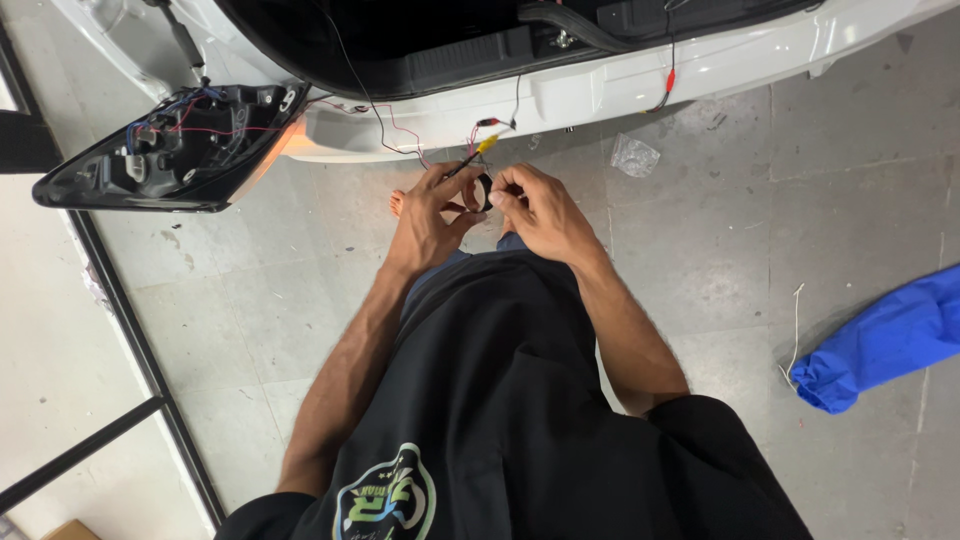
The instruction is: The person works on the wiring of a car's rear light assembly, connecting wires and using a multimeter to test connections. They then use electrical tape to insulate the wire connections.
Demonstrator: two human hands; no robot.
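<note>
At the centre of the frame the left hand (428,218) and right hand (537,212) meet over a black tape roll (483,190) — both grips pinch it, the roll mostly hidden by fingers. A thin cable with a yellow plug (487,143) runs up toward the white car bumper (620,85). At upper left hangs a detached tail light (170,150) — its wiring is tangled and hard to trace.
</note>
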